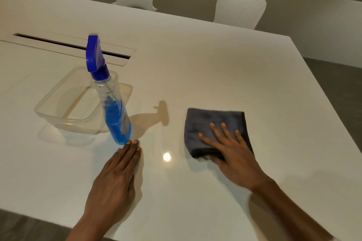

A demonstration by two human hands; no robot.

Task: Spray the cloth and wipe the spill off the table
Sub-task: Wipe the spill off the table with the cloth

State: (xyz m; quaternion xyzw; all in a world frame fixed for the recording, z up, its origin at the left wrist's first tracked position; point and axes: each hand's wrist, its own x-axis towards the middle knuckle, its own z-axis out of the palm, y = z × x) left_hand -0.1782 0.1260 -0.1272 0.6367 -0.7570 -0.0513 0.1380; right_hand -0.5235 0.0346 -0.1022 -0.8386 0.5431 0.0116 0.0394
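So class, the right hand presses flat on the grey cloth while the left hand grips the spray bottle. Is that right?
Not quite. In the head view the left hand lies flat on the table, fingertips just short of the spray bottle, not gripping it. The right hand does press flat on the grey cloth.

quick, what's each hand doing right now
Left hand: open, flat on the table, fingertips by the spray bottle, holding nothing.
Right hand: open, pressed flat on the cloth.

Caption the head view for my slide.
Right hand presses a folded grey microfibre cloth on the white table; left hand lies flat beside the upright clear blue-topped spray bottle.
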